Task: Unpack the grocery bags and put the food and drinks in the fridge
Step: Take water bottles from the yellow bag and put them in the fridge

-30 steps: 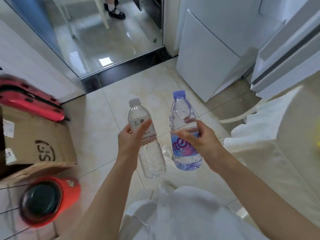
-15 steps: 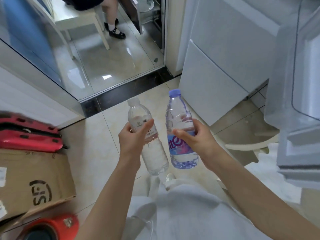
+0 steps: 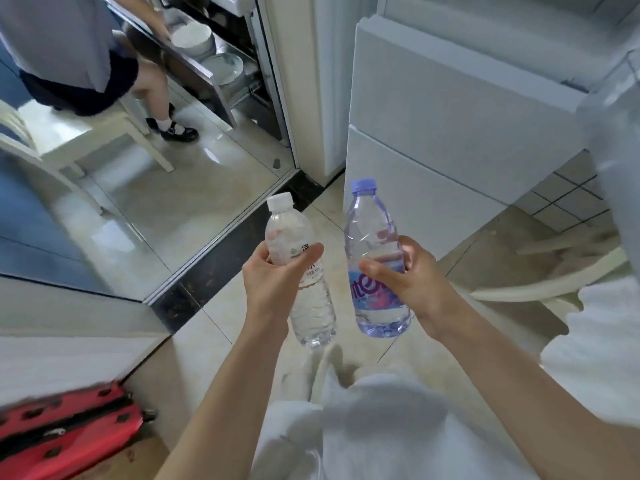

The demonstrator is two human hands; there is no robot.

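Gripping one bottle apiece, the left hand [image 3: 273, 282] curls round the clear white-capped water bottle [image 3: 301, 271] and the right hand [image 3: 414, 280] round the purple-capped, purple-labelled bottle [image 3: 375, 261], both near upright (caps up); the white fridge [image 3: 450, 133] stands ahead-right, nearer the right hand.

Bright, soft daylight fills the view. The glossy floor [image 3: 180, 202] beyond the doorway throws pale glare. Shadows are faint. Wide-angle bending curves the edges; the red case [image 3: 65, 441] at lower left and the right margin are smeared with blur.
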